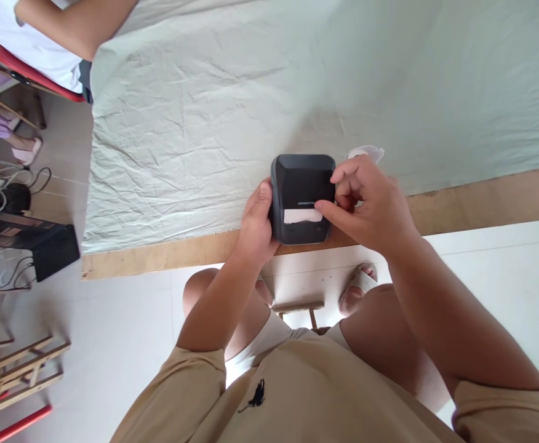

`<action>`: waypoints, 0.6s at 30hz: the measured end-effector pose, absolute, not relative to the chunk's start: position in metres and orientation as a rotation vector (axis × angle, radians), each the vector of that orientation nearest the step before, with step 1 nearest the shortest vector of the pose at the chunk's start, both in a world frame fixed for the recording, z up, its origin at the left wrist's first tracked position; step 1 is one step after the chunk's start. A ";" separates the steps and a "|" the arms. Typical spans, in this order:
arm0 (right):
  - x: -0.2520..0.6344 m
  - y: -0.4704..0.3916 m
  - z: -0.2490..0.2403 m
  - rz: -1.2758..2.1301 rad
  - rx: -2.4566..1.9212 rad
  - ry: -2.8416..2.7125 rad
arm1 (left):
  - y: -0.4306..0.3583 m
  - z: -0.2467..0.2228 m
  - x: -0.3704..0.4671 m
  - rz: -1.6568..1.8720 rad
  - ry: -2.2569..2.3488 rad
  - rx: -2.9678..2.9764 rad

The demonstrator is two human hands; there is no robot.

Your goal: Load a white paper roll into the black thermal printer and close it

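Observation:
A dark grey label printer (303, 184) lies near the front edge of the cloth-covered table, with a strip of white paper (303, 215) showing in its slot. My left hand (258, 221) is closed around the printer's left side, thumb on the near upper edge. At the right side is my right hand (366, 200), its thumb tip at the upper right corner of the paper strip and its index fingertip by the printer's right edge. Thumb and index stand apart; the other fingers are curled. Just behind this hand sits a crumpled piece of white paper (366, 152), partly hidden.
A wrinkled pale green cloth (195, 135) covers the table, leaving a bare wooden edge (181, 249) in front. Another person's arm (80, 24) rests at the far left corner. Wooden stools (32, 372), cables and a black box (55, 252) stand left on the floor.

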State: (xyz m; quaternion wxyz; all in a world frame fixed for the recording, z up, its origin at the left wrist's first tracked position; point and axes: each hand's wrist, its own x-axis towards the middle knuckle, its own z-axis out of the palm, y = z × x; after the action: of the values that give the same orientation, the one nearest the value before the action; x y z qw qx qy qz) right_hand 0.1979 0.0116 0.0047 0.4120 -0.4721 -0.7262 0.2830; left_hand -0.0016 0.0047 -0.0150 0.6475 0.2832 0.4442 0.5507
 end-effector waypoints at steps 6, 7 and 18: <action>0.204 0.010 0.013 0.751 -1.292 -1.906 | 0.004 -0.011 -0.002 1.279 1.016 0.660; 0.203 0.009 0.014 0.719 -1.301 -1.922 | 0.005 -0.011 -0.002 1.275 1.012 0.647; 0.184 0.009 0.022 0.066 -1.222 -1.683 | 0.004 -0.007 -0.001 1.125 0.953 0.696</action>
State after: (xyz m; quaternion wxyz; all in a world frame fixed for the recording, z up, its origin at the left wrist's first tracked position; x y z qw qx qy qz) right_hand 0.1841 0.0093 0.0216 0.5059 -0.5064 -0.6978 0.0274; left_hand -0.0007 0.0038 -0.0067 0.6857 0.3107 0.4253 0.5024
